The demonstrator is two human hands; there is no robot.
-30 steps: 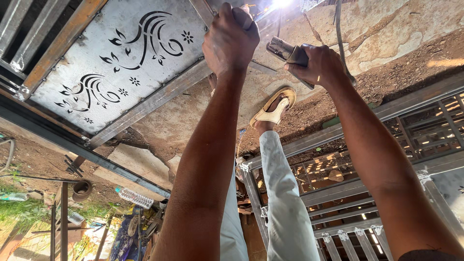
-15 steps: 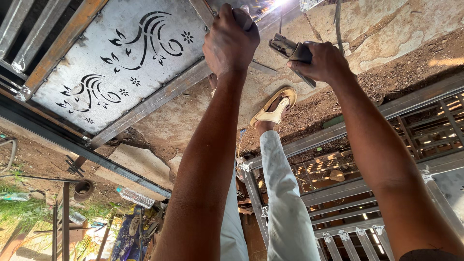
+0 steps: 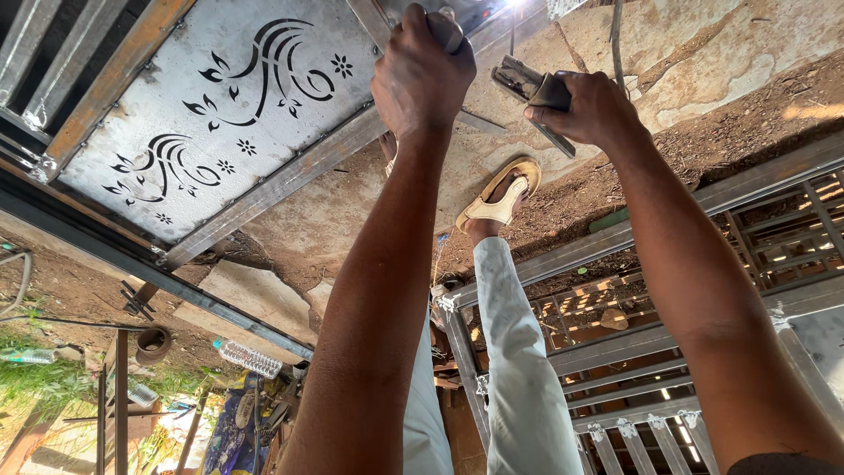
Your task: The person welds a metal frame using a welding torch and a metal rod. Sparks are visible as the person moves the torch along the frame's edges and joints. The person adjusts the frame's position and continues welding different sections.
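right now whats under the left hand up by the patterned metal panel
The left hand is closed over a metal frame bar edging the patterned metal panel. A rounded grey tip pokes out above the knuckles; the rest is covered by the fingers, so I cannot tell what it is.

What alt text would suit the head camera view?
Two bare hands work at a metal gate frame: the left hand grips a rod, the right hand holds a metal tool. A panel with floral cutouts lies left; a sandalled foot shows below.

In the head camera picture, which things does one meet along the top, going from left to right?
Grey metal panel with black cut-out flower pattern → left hand closed on a metal bar → right hand holding a dark metal tool → pale cracked stone ground.
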